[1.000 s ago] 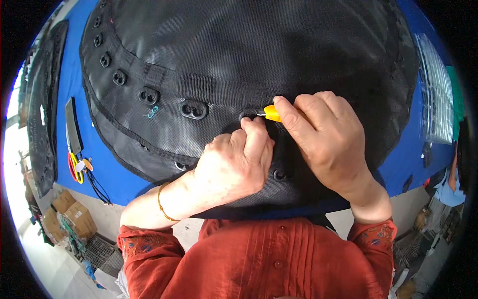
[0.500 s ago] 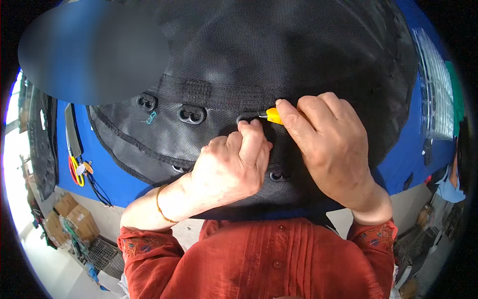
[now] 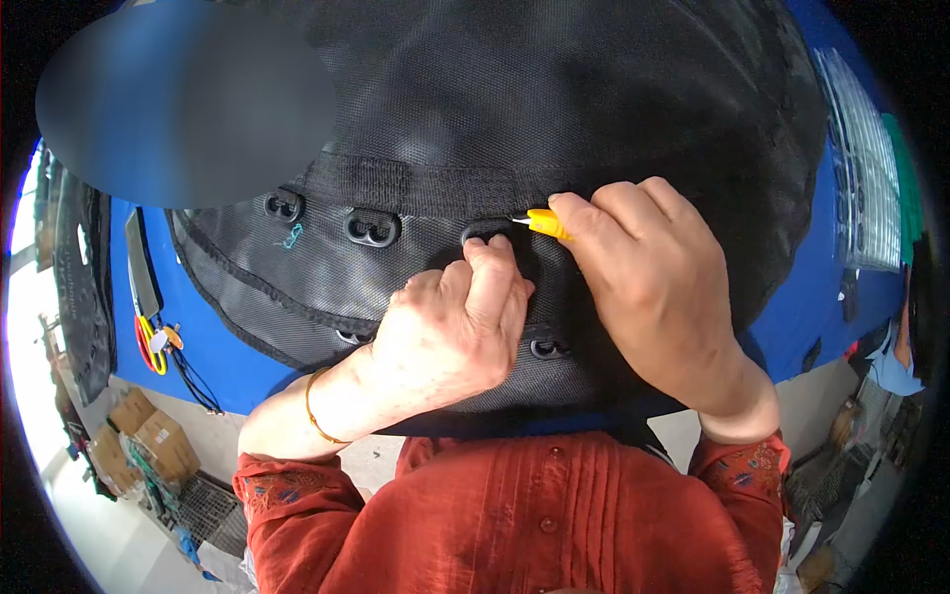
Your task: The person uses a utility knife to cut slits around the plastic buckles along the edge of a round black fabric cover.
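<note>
A large black mesh-like fabric piece point(image 3: 594, 89) lies in front of me, with a stitched webbing strap point(image 3: 435, 188) across it. My left hand point(image 3: 450, 322) is closed, its fingertips pinching a black plastic buckle point(image 3: 477, 231) at the strap's lower edge. In my right hand point(image 3: 648, 282) is a small yellow utility knife point(image 3: 547, 224), gripped between thumb and fingers. Its short metal tip points left, at the strap edge just beside the pinched buckle. Another double-hole buckle point(image 3: 372, 229) hangs to the left, and one more buckle point(image 3: 284, 205) sits farther left near teal thread point(image 3: 293, 236).
Under the fabric is a blue table surface point(image 3: 213, 287). Scissors with red and yellow handles point(image 3: 150, 346) lie on its left side, by a long dark blade-like tool point(image 3: 143, 262). Clear plastic sheeting point(image 3: 863, 168) lies at right. Cardboard boxes point(image 3: 163, 441) stand on the floor, lower left.
The fabric and strap have shifted slightly left, along with my left hand. The knife tip has moved a little left and up, staying close to the strap edge.
</note>
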Demonstrator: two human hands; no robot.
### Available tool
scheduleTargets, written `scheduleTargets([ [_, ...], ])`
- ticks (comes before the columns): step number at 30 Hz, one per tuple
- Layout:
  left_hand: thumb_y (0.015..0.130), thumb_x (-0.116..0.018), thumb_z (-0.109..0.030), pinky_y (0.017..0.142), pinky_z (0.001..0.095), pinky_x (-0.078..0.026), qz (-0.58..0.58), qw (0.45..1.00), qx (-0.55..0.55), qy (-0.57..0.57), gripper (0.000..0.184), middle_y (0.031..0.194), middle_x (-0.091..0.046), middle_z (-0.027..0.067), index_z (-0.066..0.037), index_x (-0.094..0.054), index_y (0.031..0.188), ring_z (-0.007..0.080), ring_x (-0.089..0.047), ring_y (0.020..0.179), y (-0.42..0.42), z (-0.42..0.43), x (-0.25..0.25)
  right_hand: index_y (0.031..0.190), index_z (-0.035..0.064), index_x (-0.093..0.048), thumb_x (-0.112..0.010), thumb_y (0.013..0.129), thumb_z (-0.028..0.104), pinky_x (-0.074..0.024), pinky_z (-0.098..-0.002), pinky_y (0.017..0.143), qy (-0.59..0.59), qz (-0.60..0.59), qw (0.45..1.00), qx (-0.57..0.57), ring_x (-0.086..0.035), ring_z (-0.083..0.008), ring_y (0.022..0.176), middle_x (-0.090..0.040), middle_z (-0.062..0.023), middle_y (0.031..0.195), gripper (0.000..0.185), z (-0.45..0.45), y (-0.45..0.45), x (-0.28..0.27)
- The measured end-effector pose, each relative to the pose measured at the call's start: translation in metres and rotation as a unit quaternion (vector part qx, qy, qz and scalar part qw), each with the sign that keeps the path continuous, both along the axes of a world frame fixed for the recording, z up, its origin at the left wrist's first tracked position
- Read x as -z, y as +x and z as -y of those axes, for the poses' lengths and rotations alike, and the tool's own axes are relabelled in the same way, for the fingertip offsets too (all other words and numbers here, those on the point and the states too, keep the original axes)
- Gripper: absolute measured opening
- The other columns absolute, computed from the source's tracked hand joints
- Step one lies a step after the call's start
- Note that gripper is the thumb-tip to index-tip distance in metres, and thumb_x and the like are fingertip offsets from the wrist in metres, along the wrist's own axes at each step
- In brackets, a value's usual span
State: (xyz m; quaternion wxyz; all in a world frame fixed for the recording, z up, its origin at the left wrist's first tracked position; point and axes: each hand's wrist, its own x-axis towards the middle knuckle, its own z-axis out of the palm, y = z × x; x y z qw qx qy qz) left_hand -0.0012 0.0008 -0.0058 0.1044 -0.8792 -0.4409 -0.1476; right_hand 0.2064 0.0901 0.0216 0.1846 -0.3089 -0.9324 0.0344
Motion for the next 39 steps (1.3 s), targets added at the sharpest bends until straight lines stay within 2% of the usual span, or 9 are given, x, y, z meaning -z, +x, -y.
scheduleTargets([
  [2,0.091,-0.075,-0.009,0.047,0.0262,-0.048,-0.011,1.0,0.005,-0.008,0.026,0.103,-0.069,0.0314,0.014,-0.074,0.103,0.0176,-0.061,0.066,0.0,0.0,-0.002,0.117,0.0022,-0.076,-0.079,0.088,0.001,-0.0557,-0.04,0.077,-0.083,-0.008,0.996,0.009,-0.065,-0.0289,0.087,-0.068,-0.0095,0.095,0.029,0.0,0.001,-0.006],
  [5,0.091,-0.075,-0.009,0.047,0.0257,-0.048,-0.018,1.0,0.003,-0.008,0.027,0.103,-0.068,0.0308,0.014,-0.074,0.104,0.0176,-0.062,0.066,0.0,0.0,-0.003,0.117,0.0024,-0.076,-0.08,0.086,0.0,-0.0559,-0.0406,0.077,-0.1,-0.014,0.995,0.01,-0.066,-0.0295,0.088,-0.068,-0.0093,0.095,0.031,-0.002,0.001,-0.007],
  [9,0.091,-0.076,-0.01,0.047,0.0258,-0.05,-0.01,1.0,0.002,-0.007,0.029,0.102,-0.068,0.0302,0.015,-0.074,0.105,0.0174,-0.063,0.067,-0.001,0.0,-0.002,0.116,0.0024,-0.076,-0.081,0.086,0.0,-0.056,-0.0406,0.078,-0.098,-0.021,0.995,0.017,-0.066,-0.029,0.089,-0.069,-0.0092,0.095,0.03,-0.001,0.001,-0.004],
  [11,0.092,-0.076,-0.01,0.047,0.0264,-0.05,-0.012,1.0,0.001,-0.003,0.031,0.101,-0.067,0.0295,0.017,-0.073,0.108,0.0174,-0.063,0.066,-0.001,0.0,-0.001,0.111,0.0055,-0.074,-0.07,0.09,0.012,-0.055,-0.0387,0.078,-0.064,-0.02,0.998,0.006,-0.063,-0.027,0.088,-0.064,-0.0071,0.093,0.023,-0.001,0.002,0.002],
  [14,0.092,-0.075,-0.01,0.047,0.0268,-0.05,-0.002,1.0,-0.003,-0.011,0.033,0.101,-0.067,0.0294,0.018,-0.072,0.109,0.0175,-0.062,0.066,-0.001,0.0,-0.001,0.11,0.006,-0.073,-0.069,0.089,0.013,-0.0547,-0.0381,0.078,-0.052,-0.019,0.998,-0.003,-0.063,-0.0261,0.087,-0.063,-0.0064,0.091,0.022,-0.003,0.003,0.003],
  [20,0.093,-0.081,-0.015,0.053,0.0294,-0.055,-0.013,0.998,-0.031,-0.047,0.044,0.107,-0.067,0.0218,0.016,-0.069,0.121,0.0185,-0.066,0.072,0.0,0.006,-0.004,0.112,0.0031,-0.079,-0.078,0.087,0.008,-0.0552,-0.038,0.075,-0.032,0.003,0.999,-0.037,-0.065,-0.0256,0.086,-0.066,-0.0066,0.092,0.026,-0.009,0.001,-0.008],
  [24,0.093,-0.081,-0.015,0.052,0.0291,-0.054,-0.021,0.999,-0.025,-0.039,0.044,0.107,-0.067,0.022,0.017,-0.069,0.121,0.018,-0.066,0.071,0.0,0.003,-0.006,0.111,0.0034,-0.079,-0.078,0.086,0.008,-0.0553,-0.0375,0.074,-0.031,-0.012,0.999,-0.041,-0.065,-0.0252,0.084,-0.066,-0.0064,0.092,0.026,-0.012,0.002,-0.002],
  [26,0.09,-0.076,-0.008,0.046,0.0263,-0.048,-0.01,1.0,0.007,-0.012,0.03,0.103,-0.067,0.0316,0.016,-0.073,0.107,0.0186,-0.062,0.066,-0.001,0.0,-0.005,0.11,0.0033,-0.079,-0.079,0.085,0.007,-0.0555,-0.037,0.073,-0.021,-0.01,0.999,-0.047,-0.065,-0.0251,0.083,-0.066,-0.0066,0.092,0.025,-0.012,0.001,-0.002],
  [39,0.091,-0.074,-0.006,0.046,0.0254,-0.046,-0.021,1.0,-0.002,0.0,0.027,0.096,-0.066,0.0286,0.017,-0.073,0.105,0.0178,-0.061,0.065,-0.001,-0.001,-0.003,0.107,0.006,-0.074,-0.08,0.089,0.009,-0.0563,-0.0404,0.077,-0.136,-0.074,0.988,0.001,-0.066,-0.0291,0.088,-0.062,-0.0075,0.094,0.019,-0.008,-0.001,0.001],
])
